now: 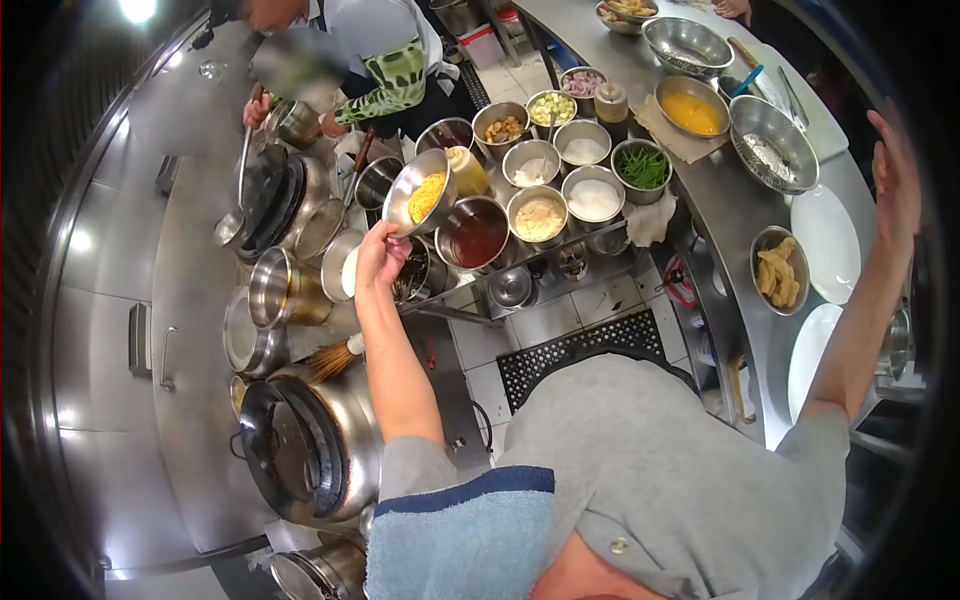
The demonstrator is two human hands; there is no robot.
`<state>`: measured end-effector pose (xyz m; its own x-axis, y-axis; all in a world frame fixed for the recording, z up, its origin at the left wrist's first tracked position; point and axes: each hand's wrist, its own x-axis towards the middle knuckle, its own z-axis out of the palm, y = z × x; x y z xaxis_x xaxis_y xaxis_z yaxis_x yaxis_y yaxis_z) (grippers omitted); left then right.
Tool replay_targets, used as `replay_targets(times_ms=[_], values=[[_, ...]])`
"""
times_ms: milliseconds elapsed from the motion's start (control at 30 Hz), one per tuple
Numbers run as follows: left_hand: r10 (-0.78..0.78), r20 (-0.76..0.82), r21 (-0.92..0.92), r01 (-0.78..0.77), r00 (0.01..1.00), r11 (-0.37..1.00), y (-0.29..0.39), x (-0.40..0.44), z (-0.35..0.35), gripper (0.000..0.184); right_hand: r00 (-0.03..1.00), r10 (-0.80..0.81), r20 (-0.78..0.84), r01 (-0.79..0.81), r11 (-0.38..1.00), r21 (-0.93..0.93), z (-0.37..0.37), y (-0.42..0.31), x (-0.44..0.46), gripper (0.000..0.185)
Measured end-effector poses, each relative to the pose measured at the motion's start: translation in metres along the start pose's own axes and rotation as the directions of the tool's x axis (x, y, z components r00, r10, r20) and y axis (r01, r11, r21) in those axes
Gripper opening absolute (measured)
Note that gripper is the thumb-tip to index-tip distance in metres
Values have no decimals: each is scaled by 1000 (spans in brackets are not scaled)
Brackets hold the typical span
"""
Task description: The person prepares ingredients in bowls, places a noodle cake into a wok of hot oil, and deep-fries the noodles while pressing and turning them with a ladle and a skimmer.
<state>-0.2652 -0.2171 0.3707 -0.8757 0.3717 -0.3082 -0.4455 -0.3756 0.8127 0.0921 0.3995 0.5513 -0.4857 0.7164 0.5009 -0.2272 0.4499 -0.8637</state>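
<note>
My left hand (380, 257) grips the rim of a metal bowl (405, 193), which is tilted and holds yellow crumbly food (427, 198). Just right of that bowl stands a squeeze bottle (466, 172) of yellowish sauce. A pot of dark red sauce (474, 237) sits below the bottle. On the far right, my right hand (895, 185) is raised over the counter edge with its fingers stretched out, holding nothing. Near it are a perforated metal bowl (774, 143) and a white oval plate (826, 240).
Another person (385, 65) works at the upper left with a ladle (230, 228) over a wok (272, 200). A second wok (290, 445) sits lower left. Pots of ingredients, including chopped greens (641, 166), line the middle cart. A bowl of battered pieces (779, 275) stands on the right counter.
</note>
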Motion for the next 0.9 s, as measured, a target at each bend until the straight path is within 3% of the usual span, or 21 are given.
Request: replay_targets(times_ms=[67, 200, 233, 333, 400, 467, 500, 600, 900], values=[[-87, 13, -89, 88, 996, 992, 6, -3, 3, 4, 1000, -15, 1, 15, 999, -39, 13, -11, -7, 50], [-102, 32, -225, 107, 994, 969, 10, -10, 10, 3, 993, -106, 55, 107, 994, -9, 9, 7, -8, 51], [-160, 143, -343, 201, 977, 918, 11, -10, 7, 4, 994, -77, 73, 73, 996, 51, 9, 11, -10, 50], [-149, 180, -379, 208, 972, 901, 14, -10, 5, 6, 989, -29, 142, 16, 995, 95, 31, 8, -31, 48], [-180, 270, -419, 284, 946, 862, 17, -2, -4, 9, 991, 90, 102, -87, 995, -39, 56, 2, -52, 39], [-170, 275, -462, 285, 946, 840, 16, -2, -8, 10, 932, 144, 332, -178, 981, 75, 72, 22, -74, 46], [-205, 328, -496, 353, 922, 794, 18, -5, -2, 14, 918, 120, 379, -153, 986, 59, 80, 32, -82, 44], [-198, 302, -500, 332, 933, 800, 26, -9, 2, 18, 837, 249, 487, -314, 948, 54, 100, 43, -112, 42], [-196, 340, -543, 363, 920, 757, 50, -37, 27, 18, 669, 431, 606, -635, 755, 164, 131, 121, -185, 36]])
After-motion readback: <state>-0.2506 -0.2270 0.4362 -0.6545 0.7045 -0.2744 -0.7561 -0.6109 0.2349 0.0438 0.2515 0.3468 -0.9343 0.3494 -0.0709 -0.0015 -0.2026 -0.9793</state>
